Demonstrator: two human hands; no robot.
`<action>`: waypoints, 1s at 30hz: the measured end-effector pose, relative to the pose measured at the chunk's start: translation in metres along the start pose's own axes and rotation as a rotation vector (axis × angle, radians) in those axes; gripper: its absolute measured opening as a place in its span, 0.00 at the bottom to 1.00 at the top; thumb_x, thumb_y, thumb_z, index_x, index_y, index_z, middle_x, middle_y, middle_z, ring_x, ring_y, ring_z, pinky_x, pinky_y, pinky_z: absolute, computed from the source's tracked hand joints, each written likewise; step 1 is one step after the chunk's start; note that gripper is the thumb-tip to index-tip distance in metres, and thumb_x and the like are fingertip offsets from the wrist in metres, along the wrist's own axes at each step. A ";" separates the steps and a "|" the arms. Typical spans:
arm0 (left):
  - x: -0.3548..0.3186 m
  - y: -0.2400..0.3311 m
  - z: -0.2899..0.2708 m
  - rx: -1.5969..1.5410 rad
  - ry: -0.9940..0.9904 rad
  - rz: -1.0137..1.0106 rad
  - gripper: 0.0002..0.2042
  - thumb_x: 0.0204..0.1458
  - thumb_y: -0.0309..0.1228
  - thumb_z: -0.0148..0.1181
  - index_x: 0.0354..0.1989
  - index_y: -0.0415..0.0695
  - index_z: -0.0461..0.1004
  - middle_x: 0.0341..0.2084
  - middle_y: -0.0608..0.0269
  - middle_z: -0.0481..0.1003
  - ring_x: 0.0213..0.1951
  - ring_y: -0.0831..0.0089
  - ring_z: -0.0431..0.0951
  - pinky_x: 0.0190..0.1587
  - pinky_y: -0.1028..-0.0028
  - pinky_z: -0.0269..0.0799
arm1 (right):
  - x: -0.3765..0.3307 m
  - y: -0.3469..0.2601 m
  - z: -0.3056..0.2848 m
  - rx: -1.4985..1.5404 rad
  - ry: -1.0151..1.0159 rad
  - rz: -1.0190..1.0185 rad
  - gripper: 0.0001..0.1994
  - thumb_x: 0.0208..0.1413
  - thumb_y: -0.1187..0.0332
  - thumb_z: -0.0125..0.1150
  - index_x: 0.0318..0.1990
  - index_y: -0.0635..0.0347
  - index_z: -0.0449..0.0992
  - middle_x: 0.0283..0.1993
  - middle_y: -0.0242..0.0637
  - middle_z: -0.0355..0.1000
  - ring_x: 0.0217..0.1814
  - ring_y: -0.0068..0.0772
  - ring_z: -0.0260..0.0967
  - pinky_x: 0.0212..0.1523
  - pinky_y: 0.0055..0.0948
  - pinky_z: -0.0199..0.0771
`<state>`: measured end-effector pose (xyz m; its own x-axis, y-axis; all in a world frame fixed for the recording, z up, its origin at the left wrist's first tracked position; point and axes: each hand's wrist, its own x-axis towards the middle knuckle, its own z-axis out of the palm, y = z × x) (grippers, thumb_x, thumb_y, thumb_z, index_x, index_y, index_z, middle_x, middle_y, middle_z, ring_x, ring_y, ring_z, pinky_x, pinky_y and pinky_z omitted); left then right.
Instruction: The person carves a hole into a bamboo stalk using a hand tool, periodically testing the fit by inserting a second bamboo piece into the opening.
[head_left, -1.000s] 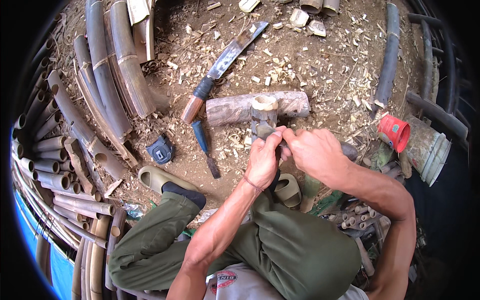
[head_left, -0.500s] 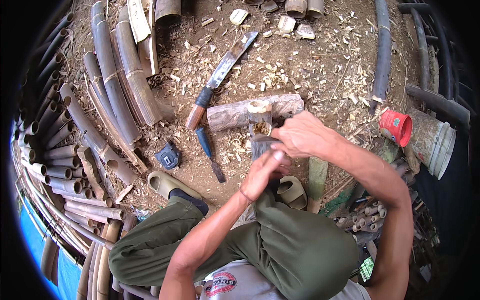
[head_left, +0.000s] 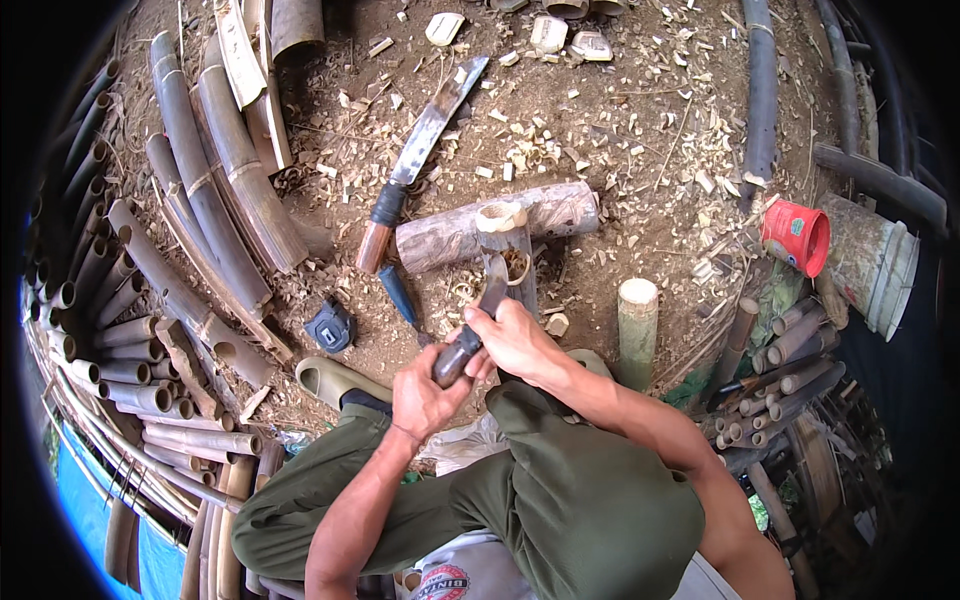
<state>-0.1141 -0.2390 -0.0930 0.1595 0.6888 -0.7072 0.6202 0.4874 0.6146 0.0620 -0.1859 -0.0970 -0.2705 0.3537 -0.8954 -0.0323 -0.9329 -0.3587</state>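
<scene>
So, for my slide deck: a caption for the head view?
Both hands grip a dark-handled knife, shaving a short bamboo section propped against a log.

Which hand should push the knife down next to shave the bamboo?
Probably the left hand: it grips the knife by its handle, while the right hand sits farther up, steadying it against the bamboo piece.

An outdoor bamboo-working yard on bare earth. Cut bamboo poles (head_left: 200, 200) lie stacked along one side. Wood shavings (head_left: 600, 130) and a machete (head_left: 420, 150) litter the ground.
</scene>
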 end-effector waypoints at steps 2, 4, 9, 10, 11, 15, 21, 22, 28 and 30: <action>0.023 0.014 -0.032 0.156 -0.029 0.033 0.19 0.41 0.36 0.69 0.40 0.37 0.78 0.26 0.48 0.80 0.30 0.60 0.83 0.36 0.66 0.77 | 0.008 -0.002 0.010 0.184 -0.003 -0.031 0.17 0.68 0.64 0.45 0.44 0.75 0.71 0.38 0.50 0.77 0.23 0.34 0.77 0.20 0.27 0.80; 0.037 0.038 -0.065 0.351 -0.058 0.121 0.17 0.39 0.36 0.70 0.37 0.40 0.80 0.26 0.49 0.80 0.29 0.59 0.83 0.35 0.66 0.78 | 0.009 -0.005 0.012 0.414 -0.043 -0.092 0.18 0.68 0.63 0.44 0.45 0.75 0.70 0.42 0.52 0.76 0.27 0.37 0.78 0.26 0.30 0.83; 0.073 0.120 -0.105 0.820 -0.208 0.274 0.14 0.38 0.39 0.67 0.32 0.45 0.79 0.24 0.53 0.79 0.29 0.53 0.81 0.34 0.60 0.77 | 0.000 -0.020 0.002 0.922 -0.156 -0.171 0.15 0.67 0.63 0.47 0.48 0.70 0.69 0.47 0.55 0.75 0.33 0.42 0.79 0.34 0.34 0.84; 0.080 0.135 -0.107 0.909 -0.250 0.315 0.14 0.40 0.41 0.66 0.30 0.45 0.78 0.24 0.54 0.79 0.29 0.53 0.81 0.34 0.59 0.77 | -0.002 -0.021 -0.001 1.022 -0.166 -0.176 0.15 0.66 0.64 0.47 0.48 0.69 0.69 0.48 0.55 0.75 0.33 0.43 0.79 0.34 0.34 0.84; 0.085 0.152 -0.105 1.005 -0.274 0.349 0.11 0.40 0.38 0.66 0.28 0.44 0.79 0.24 0.53 0.79 0.29 0.55 0.82 0.33 0.60 0.77 | -0.001 -0.016 -0.005 1.089 -0.174 -0.189 0.14 0.67 0.63 0.46 0.49 0.65 0.70 0.47 0.52 0.76 0.35 0.44 0.79 0.36 0.36 0.83; 0.095 0.201 -0.091 1.261 -0.357 0.427 0.05 0.45 0.32 0.63 0.25 0.46 0.81 0.26 0.57 0.81 0.31 0.63 0.83 0.33 0.66 0.77 | -0.004 -0.005 -0.017 1.337 -0.236 -0.177 0.13 0.67 0.60 0.45 0.50 0.58 0.69 0.42 0.46 0.77 0.36 0.43 0.78 0.37 0.37 0.82; 0.097 0.239 -0.069 1.369 -0.430 0.729 0.09 0.50 0.32 0.60 0.19 0.48 0.79 0.18 0.63 0.78 0.26 0.69 0.81 0.28 0.68 0.72 | -0.007 0.014 -0.027 1.493 -0.451 -0.076 0.20 0.68 0.53 0.42 0.46 0.58 0.76 0.37 0.37 0.79 0.36 0.37 0.77 0.38 0.36 0.81; 0.098 0.235 -0.070 1.375 -0.415 0.744 0.08 0.50 0.32 0.60 0.20 0.48 0.79 0.18 0.64 0.78 0.26 0.69 0.81 0.28 0.68 0.72 | -0.005 0.016 -0.029 1.479 -0.485 -0.105 0.20 0.68 0.52 0.42 0.46 0.58 0.76 0.37 0.37 0.79 0.36 0.37 0.78 0.38 0.37 0.81; 0.112 0.148 -0.119 1.133 -0.597 0.457 0.10 0.39 0.32 0.64 0.33 0.49 0.78 0.25 0.57 0.79 0.31 0.57 0.81 0.35 0.60 0.76 | 0.000 0.036 -0.007 1.223 -0.483 0.052 0.14 0.67 0.62 0.50 0.54 0.58 0.71 0.42 0.36 0.77 0.36 0.37 0.79 0.35 0.35 0.82; 0.112 0.108 -0.122 0.921 -0.637 0.371 0.11 0.41 0.35 0.64 0.35 0.50 0.78 0.27 0.54 0.80 0.34 0.54 0.81 0.38 0.58 0.76 | -0.001 0.031 -0.013 1.087 -0.380 0.110 0.14 0.66 0.63 0.52 0.54 0.59 0.71 0.41 0.36 0.77 0.33 0.34 0.79 0.33 0.32 0.82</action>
<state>-0.1234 -0.0438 -0.0632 0.6395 0.1879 -0.7455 0.7342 -0.4370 0.5197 0.0739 -0.2138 -0.1109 -0.5894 0.3956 -0.7043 -0.7512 -0.5891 0.2978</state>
